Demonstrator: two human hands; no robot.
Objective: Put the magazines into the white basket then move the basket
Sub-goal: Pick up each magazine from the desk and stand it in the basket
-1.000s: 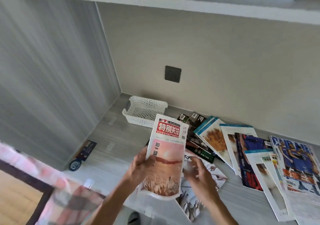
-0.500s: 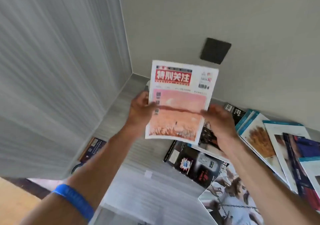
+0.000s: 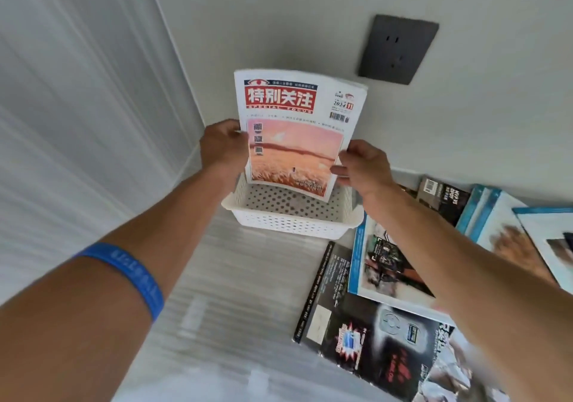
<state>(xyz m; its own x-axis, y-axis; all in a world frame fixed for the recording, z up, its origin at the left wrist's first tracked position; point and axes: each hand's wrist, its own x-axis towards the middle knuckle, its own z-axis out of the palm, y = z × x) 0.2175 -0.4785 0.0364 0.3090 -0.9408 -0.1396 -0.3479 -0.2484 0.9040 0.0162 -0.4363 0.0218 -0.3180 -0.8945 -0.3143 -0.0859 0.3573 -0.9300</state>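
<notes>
Above the white basket (image 3: 291, 220), left hand (image 3: 223, 149) and right hand (image 3: 366, 166) grip an upright magazine (image 3: 297, 135), red-titled, with an orange field cover.

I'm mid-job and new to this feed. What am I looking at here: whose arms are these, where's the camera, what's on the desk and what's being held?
There is no machine here: the arms belong to a person, and the single camera sits on that person's head, looking forward and down. That is why both forearms reach in from the bottom of the picture.

The left hand and the right hand each grip one side edge of a magazine with a red title and a pink field photo. It is held upright over the white basket, its lower edge just above the rim. The part of the basket floor that shows is bare.

The basket stands on a pale grey desk near the corner of the walls. More magazines lie spread out to the right. A blue wristband is on the left arm, and a dark wall socket is behind.
</notes>
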